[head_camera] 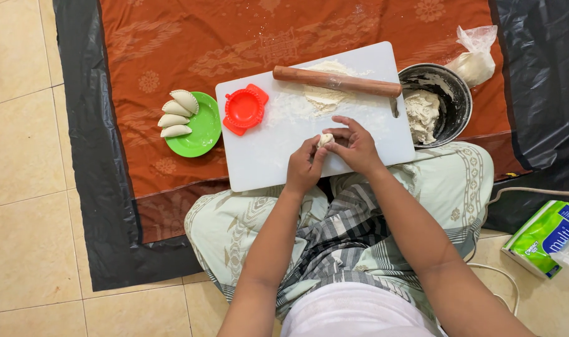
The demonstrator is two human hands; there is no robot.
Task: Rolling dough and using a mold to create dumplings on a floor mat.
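1. Our left hand (304, 167) and right hand (357, 148) meet over the near edge of the white cutting board (266, 159), fingers curled in on a small lump of dough (325, 139) pinched between them.
2. The dough sits at the fingertips of both hands, held just above the board (we cannot tell whether it touches the board).
3. On the far part of the board lies a wooden rolling pin (335, 81), set across a heap of flour (325, 97) with more flour dusted around it.
4. A red dumpling press (245, 108) lies open at the board's left corner, well apart from our hands.
5. Just left of the board stands a green plate (203, 131) carrying four shaped, crescent dumplings (175, 113) fanned along its left rim.
6. At the board's right end sits a metal bowl (459, 93) with a mass of dough (422, 112) inside, and beyond it a clear plastic bag of flour (475, 59).
7. Everything rests on an orange patterned cloth (172, 50) spread over black plastic sheeting (85, 156) on the tiled floor (22, 187).
8. Our crossed legs in a pale patterned sarong (234, 231) tuck under the board's near edge, and a green tissue pack (543, 236) lies on the floor to our right
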